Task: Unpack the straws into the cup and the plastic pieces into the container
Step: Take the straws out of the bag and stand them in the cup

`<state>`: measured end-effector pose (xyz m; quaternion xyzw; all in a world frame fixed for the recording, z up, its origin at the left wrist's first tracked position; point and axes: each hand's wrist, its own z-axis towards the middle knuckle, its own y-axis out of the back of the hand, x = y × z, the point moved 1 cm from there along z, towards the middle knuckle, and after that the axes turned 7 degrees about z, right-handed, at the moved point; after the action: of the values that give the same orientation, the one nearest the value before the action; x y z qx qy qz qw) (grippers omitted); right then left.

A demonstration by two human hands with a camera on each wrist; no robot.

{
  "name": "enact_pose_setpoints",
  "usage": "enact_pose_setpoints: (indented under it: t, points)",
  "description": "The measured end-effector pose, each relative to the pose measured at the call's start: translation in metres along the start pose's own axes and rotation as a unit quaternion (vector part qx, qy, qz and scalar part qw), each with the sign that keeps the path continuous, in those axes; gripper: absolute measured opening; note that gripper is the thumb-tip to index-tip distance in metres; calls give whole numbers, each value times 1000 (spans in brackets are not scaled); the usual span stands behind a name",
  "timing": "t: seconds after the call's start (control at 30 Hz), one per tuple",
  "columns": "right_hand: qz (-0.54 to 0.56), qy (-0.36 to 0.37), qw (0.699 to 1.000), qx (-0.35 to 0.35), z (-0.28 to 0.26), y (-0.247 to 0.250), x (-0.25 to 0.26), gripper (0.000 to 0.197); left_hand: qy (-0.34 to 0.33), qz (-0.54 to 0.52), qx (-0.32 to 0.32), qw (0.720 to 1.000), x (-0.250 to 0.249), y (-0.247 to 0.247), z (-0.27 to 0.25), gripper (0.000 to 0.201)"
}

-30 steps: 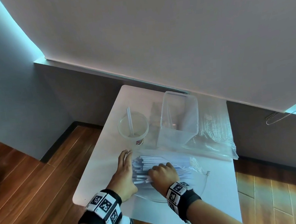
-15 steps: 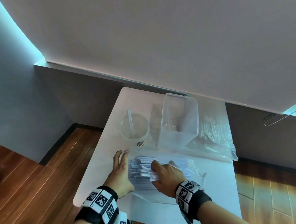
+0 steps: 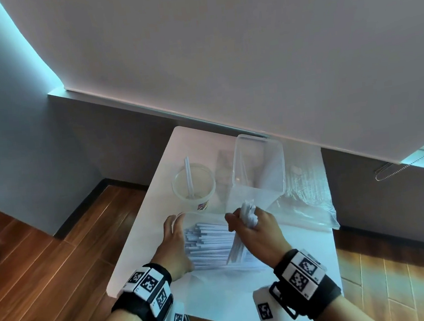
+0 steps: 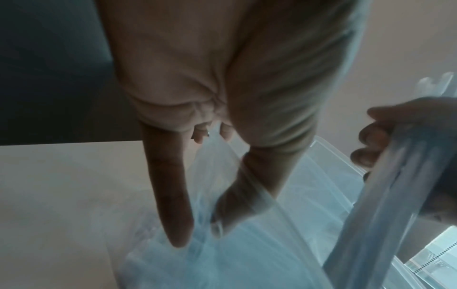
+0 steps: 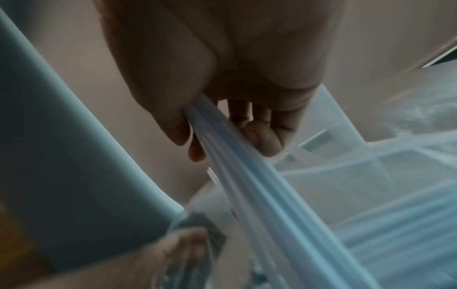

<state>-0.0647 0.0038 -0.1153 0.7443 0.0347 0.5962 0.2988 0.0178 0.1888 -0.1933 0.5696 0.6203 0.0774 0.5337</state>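
A heap of wrapped white straws [image 3: 211,245] lies in an open clear bag on the white table [image 3: 141,244]. My right hand [image 3: 253,228] grips a small bundle of straws [image 3: 247,212], lifted above the heap; the right wrist view shows that bundle [image 5: 247,176] pinched between thumb and fingers. My left hand [image 3: 173,244] rests flat on the bag's left edge, fingers straight [image 4: 173,195]. Behind stand a clear cup [image 3: 194,185] with one straw in it and a clear square container [image 3: 257,171].
A second clear bag [image 3: 305,198] of plastic pieces lies at the right rear of the table, beside the container. The wall and a window blind rise just behind. The table's left edge drops to a wooden floor [image 3: 47,266].
My right hand has closed round a bundle of straws and lifted it from the heap toward the container. The left hand stays on the bag.
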Motion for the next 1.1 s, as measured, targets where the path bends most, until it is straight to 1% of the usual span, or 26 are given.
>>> enact_pose_setpoints:
  t: [0.07,0.13,0.2,0.23,0.27,0.37,0.43,0.47,0.53,0.57,0.63,0.7,0.8,0.87,0.97,1.1]
  points:
    - [-45,-49,997,30,-1,-10,-16,28,-1,-1,1,1000,2,0,1,125]
    - [-112,-89,987,76,-4,-21,-33,28,-11,5,-3,1000,2,-1,1,122]
    - [-128,-120,979,108,-5,-26,-39,27,-28,12,-7,1000,2,-2,1,118]
    - [-131,-125,977,111,-6,-26,-37,26,-36,15,-7,999,3,-2,1,118]
    - [-129,-118,979,105,-6,-25,-35,27,-39,18,-5,999,3,-2,1,118]
    - [-112,-63,989,67,-4,-23,-30,28,-35,24,1,999,6,-2,1,123]
    - [-127,-45,988,77,-5,-28,-28,27,-39,22,1,999,9,-4,0,122]
    - [-151,-44,983,94,-7,-32,-27,26,-47,18,0,999,10,-4,0,121]
    - [-228,-39,964,131,-12,-40,-25,28,-61,11,-4,998,12,-5,-1,116]
    - [-260,-20,956,133,-15,-43,-23,28,-65,8,-4,998,13,-4,-1,115]
    - [-293,31,947,130,-17,-47,-17,19,-68,4,-1,998,13,-4,-1,115]
    - [-325,54,933,147,-17,-56,-13,11,-75,6,0,997,15,-3,-1,117]
    - [-388,41,898,204,-19,-76,-22,20,-87,24,-1,996,18,-3,1,122]
    - [-413,46,878,239,-20,-88,-34,27,-87,27,-1,996,19,-3,0,125]
    - [-417,38,865,277,-19,-98,-49,33,-86,33,3,996,22,-5,-1,126]
    - [-425,39,856,291,-15,-101,-58,30,-82,36,9,996,23,-5,-4,124]
